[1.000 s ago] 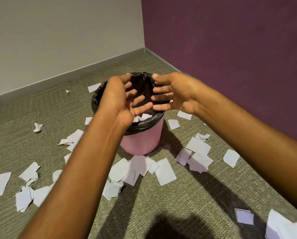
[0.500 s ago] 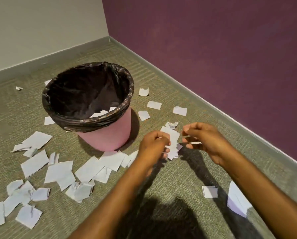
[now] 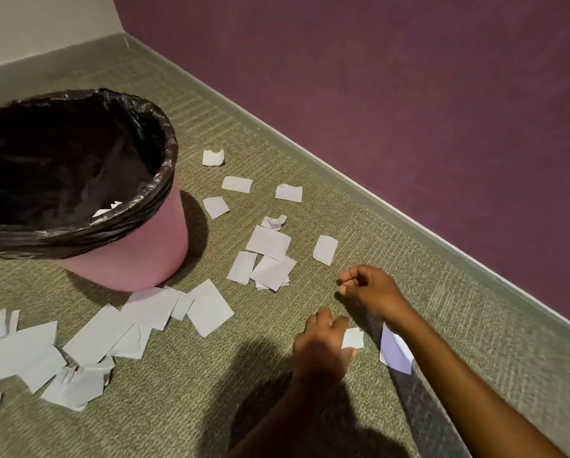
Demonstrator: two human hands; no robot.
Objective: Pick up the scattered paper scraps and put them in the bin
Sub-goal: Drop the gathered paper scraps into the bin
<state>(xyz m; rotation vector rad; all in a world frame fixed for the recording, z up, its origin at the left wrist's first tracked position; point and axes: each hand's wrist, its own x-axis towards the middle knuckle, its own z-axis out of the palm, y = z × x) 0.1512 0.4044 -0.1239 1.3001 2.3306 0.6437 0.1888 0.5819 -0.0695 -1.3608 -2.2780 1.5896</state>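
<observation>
The pink bin (image 3: 138, 259) with a black liner stands at the left, a few white scraps showing inside. White paper scraps lie all over the carpet. My left hand (image 3: 323, 348) is down at the floor, fingers apart, fingertips touching the edge of a small scrap (image 3: 353, 338) that still lies flat. My right hand (image 3: 369, 285) hovers just beyond it with fingers curled in and nothing visible in them. A larger folded scrap (image 3: 394, 355) lies partly under my right forearm. A cluster of scraps (image 3: 267, 259) lies between my hands and the bin.
A purple wall with a grey baseboard (image 3: 409, 226) runs diagonally on the right and meets a pale wall at the corner. A dense pile of scraps (image 3: 111, 335) covers the carpet in front of the bin and to the left. Several single scraps (image 3: 237, 184) lie behind the cluster.
Both hands left the bin's mouth and came down to the floor on its right. My left hand has dropped onto the small scrap; the view has swung right and lower.
</observation>
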